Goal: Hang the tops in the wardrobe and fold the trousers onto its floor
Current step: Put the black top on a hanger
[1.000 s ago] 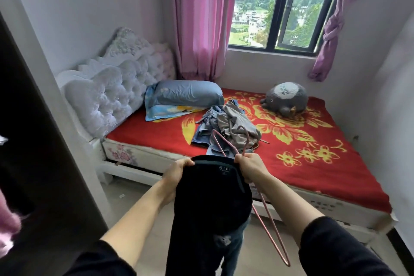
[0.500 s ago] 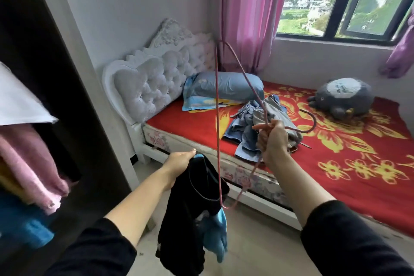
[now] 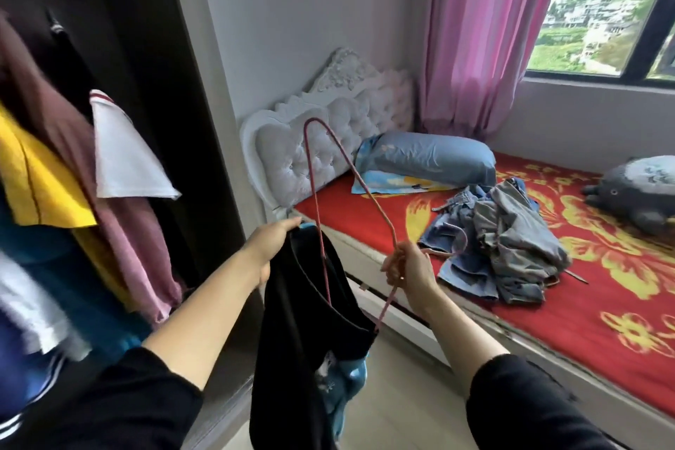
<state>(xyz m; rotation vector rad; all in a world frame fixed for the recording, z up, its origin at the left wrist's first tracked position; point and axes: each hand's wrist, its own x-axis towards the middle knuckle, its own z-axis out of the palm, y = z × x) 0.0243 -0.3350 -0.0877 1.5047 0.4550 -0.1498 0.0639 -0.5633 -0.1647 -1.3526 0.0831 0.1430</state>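
Observation:
A black top [image 3: 299, 332] with a blue lining hangs in front of me, gripped at its collar by my left hand [image 3: 270, 248]. My right hand [image 3: 411, 268] grips a pink wire hanger [image 3: 314, 172] near its hook. One end of the hanger reaches down into the top's neck opening; the other end sticks up in the air. The open dark wardrobe [image 3: 153, 84] stands at the left with several hung tops [image 3: 65, 164] in it. A heap of grey and blue clothes [image 3: 507, 241] lies on the bed [image 3: 602, 289].
The bed's white tufted headboard [image 3: 321, 142] sits close beside the wardrobe's frame. A blue pillow [image 3: 427, 161] and a grey plush toy [image 3: 635, 190] lie on the red cover. Pink curtains [image 3: 485, 36] flank the window. Pale floor [image 3: 398, 395] runs between me and the bed.
My view has turned left, so the wardrobe with its hung tops fills more of the frame. The hanger has sunk lower, with its end further inside the top's neck. Both hands keep their hold.

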